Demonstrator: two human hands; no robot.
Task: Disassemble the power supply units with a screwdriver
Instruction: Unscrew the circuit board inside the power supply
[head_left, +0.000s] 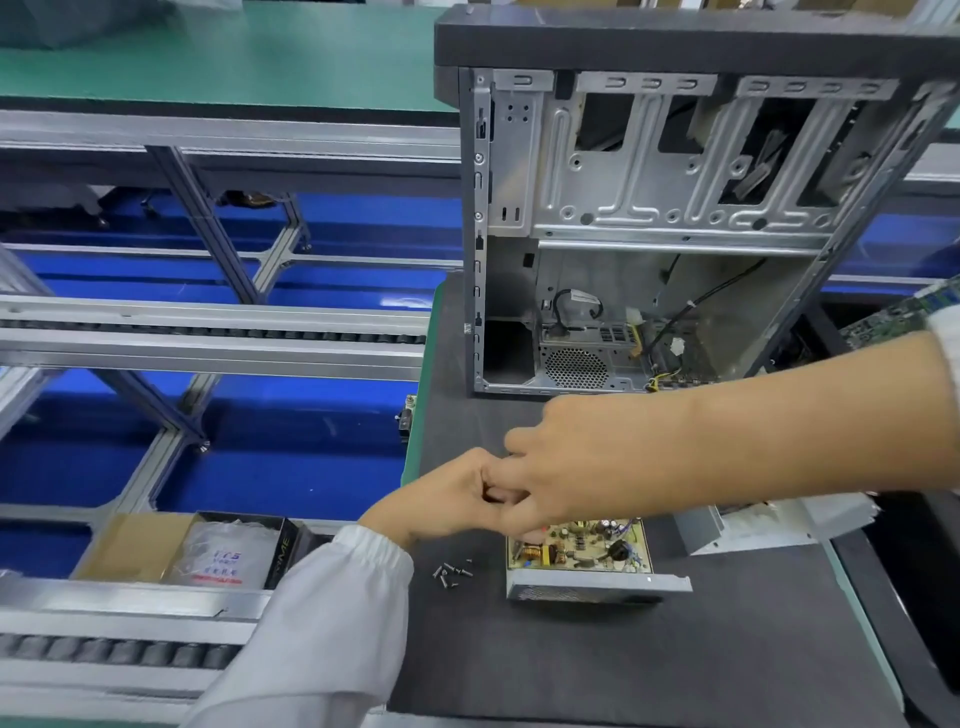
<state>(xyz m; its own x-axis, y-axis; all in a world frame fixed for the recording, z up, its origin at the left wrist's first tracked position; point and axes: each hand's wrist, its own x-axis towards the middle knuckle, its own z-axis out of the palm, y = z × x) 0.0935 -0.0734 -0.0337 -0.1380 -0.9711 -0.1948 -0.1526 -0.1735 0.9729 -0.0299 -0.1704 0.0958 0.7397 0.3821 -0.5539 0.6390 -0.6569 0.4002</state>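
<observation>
hands: left hand (457, 499) and right hand (587, 467) meet above PSU (582, 558), fingers curled; pinching what, cannot tell
advice: keep loose screws (451, 571) together

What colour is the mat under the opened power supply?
Dark grey, nearly black mat, seen from the head view; the power supply sits on it.

Open computer tower case (670, 208) stands upright at back of dark work mat (623, 660), loose cables inside. Cardboard box (135, 545) holding plastic bag (223, 556) sits at left. Aluminium roller conveyor rails (208, 332) cross above blue floor (291, 447).
</observation>
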